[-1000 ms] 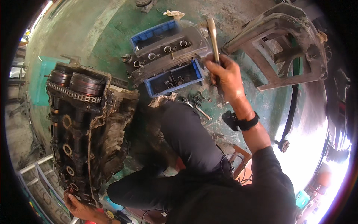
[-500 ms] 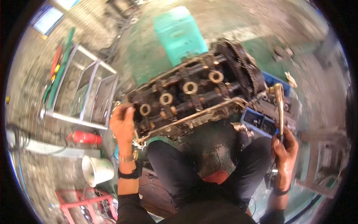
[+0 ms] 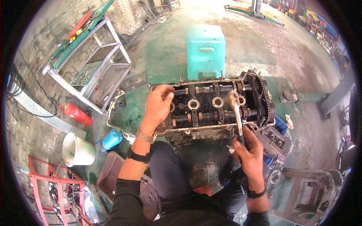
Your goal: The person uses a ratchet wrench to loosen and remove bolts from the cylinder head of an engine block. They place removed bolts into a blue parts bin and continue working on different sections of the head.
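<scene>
Ratchet (image 3: 238, 117): our right hand (image 3: 249, 150) clamped its fingers round the handle, head over the engine (image 3: 206, 104).
Left hand (image 3: 158, 107): at the engine's left end; we could not tell whether its fingers gripped.

Strong white light is washing out grey-green concrete floor (image 3: 211, 15) beyond square turquoise plastic stool (image 3: 205, 41); stool's top is glaring. Long, dark, oily metal engine head (image 3: 205, 103), nearer than stool, is reading dim, shadow pooling beneath. Silver metal ratchet wrench (image 3: 238, 115), right of stool, is glinting. Fisheye is bowing grey metal tool cart (image 3: 118, 39) left of stool.
</scene>
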A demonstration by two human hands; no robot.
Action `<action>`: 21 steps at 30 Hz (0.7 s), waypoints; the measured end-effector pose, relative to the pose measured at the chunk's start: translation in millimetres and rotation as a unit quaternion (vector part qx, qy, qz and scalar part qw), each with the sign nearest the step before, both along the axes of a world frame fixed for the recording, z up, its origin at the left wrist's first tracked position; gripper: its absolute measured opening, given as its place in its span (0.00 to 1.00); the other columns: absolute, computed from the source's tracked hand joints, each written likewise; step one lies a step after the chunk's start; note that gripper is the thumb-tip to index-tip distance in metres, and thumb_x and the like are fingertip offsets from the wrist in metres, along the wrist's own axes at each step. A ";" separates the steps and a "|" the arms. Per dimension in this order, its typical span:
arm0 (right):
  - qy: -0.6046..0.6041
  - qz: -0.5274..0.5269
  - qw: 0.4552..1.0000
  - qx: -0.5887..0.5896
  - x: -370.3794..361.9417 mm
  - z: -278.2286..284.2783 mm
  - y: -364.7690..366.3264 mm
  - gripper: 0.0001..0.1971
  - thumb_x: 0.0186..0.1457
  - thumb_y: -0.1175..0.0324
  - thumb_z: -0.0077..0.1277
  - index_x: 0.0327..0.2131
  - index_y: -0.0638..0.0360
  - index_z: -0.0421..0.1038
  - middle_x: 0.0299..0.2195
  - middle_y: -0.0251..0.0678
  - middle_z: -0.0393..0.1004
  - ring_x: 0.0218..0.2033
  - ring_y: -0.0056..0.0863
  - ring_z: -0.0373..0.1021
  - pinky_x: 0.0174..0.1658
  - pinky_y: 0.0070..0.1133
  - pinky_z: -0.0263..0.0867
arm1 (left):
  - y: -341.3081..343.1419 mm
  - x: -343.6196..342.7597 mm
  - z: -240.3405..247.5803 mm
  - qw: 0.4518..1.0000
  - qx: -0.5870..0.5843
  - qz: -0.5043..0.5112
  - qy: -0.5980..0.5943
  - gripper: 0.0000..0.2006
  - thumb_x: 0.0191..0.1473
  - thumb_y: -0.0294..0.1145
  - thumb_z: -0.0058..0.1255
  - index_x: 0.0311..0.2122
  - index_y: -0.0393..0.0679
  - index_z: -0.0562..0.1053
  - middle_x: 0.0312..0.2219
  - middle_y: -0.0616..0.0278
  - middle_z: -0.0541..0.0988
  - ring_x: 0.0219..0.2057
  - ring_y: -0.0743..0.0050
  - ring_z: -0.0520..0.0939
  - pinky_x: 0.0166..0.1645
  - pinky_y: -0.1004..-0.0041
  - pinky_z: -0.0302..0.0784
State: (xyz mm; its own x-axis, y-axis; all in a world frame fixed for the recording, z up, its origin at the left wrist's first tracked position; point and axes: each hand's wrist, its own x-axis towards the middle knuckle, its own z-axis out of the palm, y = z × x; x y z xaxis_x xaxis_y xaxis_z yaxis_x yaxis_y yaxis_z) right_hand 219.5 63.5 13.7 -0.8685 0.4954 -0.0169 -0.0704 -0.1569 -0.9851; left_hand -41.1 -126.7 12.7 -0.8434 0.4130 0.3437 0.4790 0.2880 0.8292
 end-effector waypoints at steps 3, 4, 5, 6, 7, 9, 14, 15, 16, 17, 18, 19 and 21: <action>0.012 0.014 1.000 0.002 -21.6 -9.1 -5.1 0.28 0.56 0.76 0.56 0.59 0.72 0.59 0.49 0.37 0.71 0.48 0.21 0.67 0.52 0.18 0.62 | 2.7 6.6 -2.7 0.998 -0.053 -0.010 0.040 0.13 0.56 0.23 0.50 0.47 0.33 0.73 0.41 0.54 0.79 0.41 0.67 0.79 0.49 0.71 0.72; 0.010 0.023 1.000 -0.004 -28.3 -11.6 -7.1 0.28 0.56 0.76 0.55 0.59 0.72 0.59 0.49 0.38 0.71 0.47 0.21 0.67 0.52 0.18 0.63 | 4.8 7.6 -3.9 0.997 -0.059 -0.014 0.049 0.13 0.56 0.22 0.49 0.47 0.34 0.73 0.43 0.52 0.79 0.43 0.64 0.79 0.50 0.70 0.72; -0.007 0.025 1.000 0.016 -34.7 -13.7 -9.4 0.28 0.56 0.76 0.55 0.59 0.73 0.58 0.49 0.38 0.71 0.47 0.20 0.67 0.51 0.18 0.63 | 7.8 8.3 -5.6 0.996 -0.052 -0.021 0.070 0.14 0.56 0.22 0.49 0.48 0.34 0.73 0.44 0.51 0.78 0.45 0.62 0.79 0.51 0.70 0.71; -0.012 0.031 0.999 0.005 -40.6 -15.4 -12.4 0.28 0.57 0.76 0.55 0.59 0.73 0.58 0.49 0.38 0.71 0.47 0.20 0.67 0.51 0.18 0.63 | 10.2 8.7 -7.3 0.995 -0.061 -0.024 0.071 0.14 0.55 0.22 0.49 0.48 0.34 0.72 0.46 0.49 0.78 0.47 0.60 0.78 0.52 0.69 0.71; -0.016 0.035 0.999 0.013 -46.7 -16.4 -15.5 0.28 0.57 0.76 0.54 0.60 0.73 0.58 0.49 0.38 0.71 0.46 0.20 0.67 0.50 0.18 0.63 | 11.1 9.0 -8.9 0.996 -0.054 -0.033 0.061 0.16 0.54 0.22 0.48 0.49 0.34 0.72 0.49 0.48 0.76 0.52 0.53 0.76 0.57 0.66 0.68; -0.026 0.047 0.998 0.017 -57.0 -15.9 -19.4 0.28 0.57 0.76 0.54 0.60 0.72 0.58 0.43 0.34 0.72 0.37 0.16 0.67 0.40 0.16 0.65 | 14.9 8.6 -12.4 0.989 -0.087 -0.022 0.121 0.16 0.53 0.22 0.49 0.49 0.34 0.72 0.49 0.47 0.76 0.52 0.51 0.75 0.58 0.65 0.67; -0.004 0.070 0.997 0.028 -79.9 -13.6 -25.1 0.26 0.58 0.76 0.53 0.59 0.69 0.60 0.33 0.26 0.70 0.23 0.09 0.58 0.23 0.12 0.56 | 25.7 7.4 -22.9 0.982 -0.106 -0.024 0.152 0.19 0.52 0.22 0.50 0.51 0.37 0.72 0.50 0.48 0.74 0.56 0.50 0.71 0.64 0.58 0.57; -0.024 0.071 0.997 0.030 -82.5 -14.2 -24.8 0.26 0.58 0.76 0.54 0.59 0.69 0.60 0.35 0.28 0.71 0.24 0.09 0.59 0.24 0.12 0.57 | 27.5 7.9 -25.7 0.985 -0.105 -0.031 0.131 0.20 0.52 0.22 0.49 0.52 0.38 0.71 0.51 0.49 0.73 0.57 0.51 0.69 0.66 0.53 0.50; -0.022 0.073 0.996 0.036 -84.9 -15.6 -24.6 0.26 0.58 0.76 0.54 0.59 0.70 0.60 0.37 0.29 0.71 0.26 0.10 0.61 0.26 0.13 0.60 | 28.6 8.3 -28.4 0.985 -0.105 -0.029 0.137 0.20 0.52 0.22 0.49 0.52 0.38 0.71 0.51 0.49 0.73 0.57 0.51 0.69 0.66 0.52 0.49; -0.021 0.075 0.996 0.042 -87.7 -17.8 -24.9 0.26 0.58 0.76 0.54 0.59 0.70 0.60 0.38 0.31 0.72 0.28 0.11 0.63 0.29 0.13 0.62 | 29.3 9.1 -31.3 0.984 -0.103 -0.026 0.144 0.20 0.52 0.22 0.49 0.53 0.38 0.71 0.51 0.49 0.73 0.57 0.51 0.69 0.67 0.51 0.47; -0.026 0.078 0.996 0.046 -90.6 -20.5 -25.0 0.26 0.58 0.76 0.54 0.59 0.70 0.60 0.40 0.32 0.73 0.30 0.12 0.65 0.31 0.14 0.64 | 29.7 9.2 -33.6 0.983 -0.110 -0.023 0.143 0.20 0.52 0.22 0.49 0.53 0.39 0.71 0.51 0.48 0.73 0.57 0.52 0.69 0.67 0.50 0.46; -0.018 0.074 0.994 0.083 -93.2 -23.3 -25.1 0.26 0.58 0.76 0.53 0.59 0.71 0.60 0.44 0.36 0.73 0.36 0.16 0.66 0.38 0.17 0.65 | 29.2 8.7 -35.5 0.984 -0.108 -0.026 0.139 0.21 0.52 0.23 0.48 0.53 0.39 0.70 0.52 0.48 0.73 0.57 0.53 0.69 0.68 0.50 0.45; -0.016 0.076 0.991 0.105 -96.0 -28.3 -25.2 0.26 0.58 0.76 0.53 0.59 0.72 0.60 0.49 0.40 0.73 0.45 0.23 0.68 0.49 0.20 0.65 | 28.2 8.1 -38.0 0.983 -0.098 -0.028 0.150 0.21 0.52 0.23 0.48 0.54 0.39 0.70 0.52 0.48 0.73 0.58 0.53 0.69 0.68 0.50 0.44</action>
State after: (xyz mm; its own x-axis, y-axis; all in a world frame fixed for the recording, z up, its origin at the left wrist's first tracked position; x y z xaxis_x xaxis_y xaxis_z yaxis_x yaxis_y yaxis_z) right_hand 123.5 38.3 -14.6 -0.9342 0.3540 0.0439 -0.0299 0.0450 -0.9985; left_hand -33.0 -98.5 -25.4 -0.6899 0.5389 0.4834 0.7137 0.3946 0.5787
